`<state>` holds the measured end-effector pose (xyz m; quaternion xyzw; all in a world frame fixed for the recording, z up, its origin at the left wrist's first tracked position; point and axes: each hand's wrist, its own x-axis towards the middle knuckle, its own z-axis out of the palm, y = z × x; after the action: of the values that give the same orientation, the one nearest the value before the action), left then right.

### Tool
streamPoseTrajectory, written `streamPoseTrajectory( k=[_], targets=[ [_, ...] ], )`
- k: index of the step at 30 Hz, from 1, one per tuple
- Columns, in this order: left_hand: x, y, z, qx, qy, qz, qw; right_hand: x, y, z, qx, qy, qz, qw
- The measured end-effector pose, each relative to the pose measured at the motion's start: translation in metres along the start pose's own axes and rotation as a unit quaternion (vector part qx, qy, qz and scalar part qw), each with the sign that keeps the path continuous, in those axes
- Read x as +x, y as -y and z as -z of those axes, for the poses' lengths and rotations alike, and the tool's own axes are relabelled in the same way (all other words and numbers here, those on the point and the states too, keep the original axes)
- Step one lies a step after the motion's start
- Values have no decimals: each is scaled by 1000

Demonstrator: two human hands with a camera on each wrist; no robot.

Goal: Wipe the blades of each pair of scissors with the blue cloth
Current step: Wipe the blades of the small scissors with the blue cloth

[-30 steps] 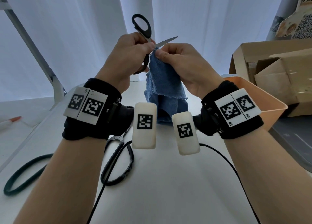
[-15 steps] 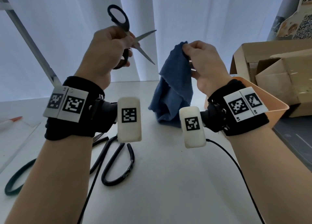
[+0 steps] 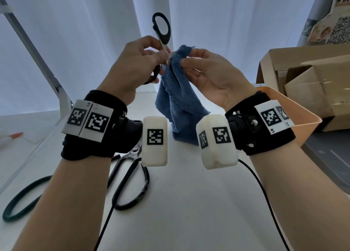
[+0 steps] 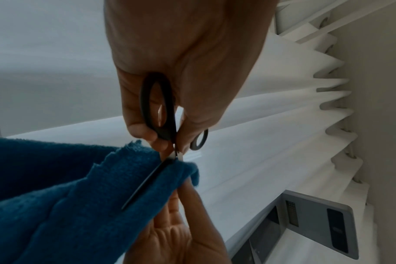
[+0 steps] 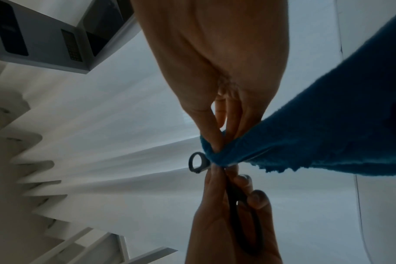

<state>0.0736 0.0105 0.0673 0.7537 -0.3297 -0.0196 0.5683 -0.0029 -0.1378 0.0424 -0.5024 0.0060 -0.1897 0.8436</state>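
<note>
Up above the counter (image 3: 189, 203), left hand (image 3: 132, 69) clamped on the black-handled scissors (image 3: 161, 31), right hand (image 3: 214, 74) pinching the blue cloth (image 3: 178, 91) round one blade: stiff, light, sharp-edged steel, probably best gripped by the handles; soft, limp, grippy towelling.

no legible text, coded square markers on wrist bands (image 3: 89, 118)
</note>
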Motion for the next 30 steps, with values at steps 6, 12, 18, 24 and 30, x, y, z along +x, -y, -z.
streamPoseTrajectory(
  k=[6,12,18,24,30],
  targets=[
    [-1,-2,-8,7,29,1,1000,-4,-6,-5,36,-41,6,998],
    [-2,-2,-9,17,38,11,999,-2,-6,-6,16,-87,9,996],
    [0,-3,-8,25,18,9,999,0,-4,-4,-2,-79,10,997],
    [-2,-3,-11,20,48,5,999,0,-2,2,-33,-65,-6,997],
    [-3,-4,-11,6,46,5,999,1,-3,-3,-26,-77,-10,997]
  ],
)
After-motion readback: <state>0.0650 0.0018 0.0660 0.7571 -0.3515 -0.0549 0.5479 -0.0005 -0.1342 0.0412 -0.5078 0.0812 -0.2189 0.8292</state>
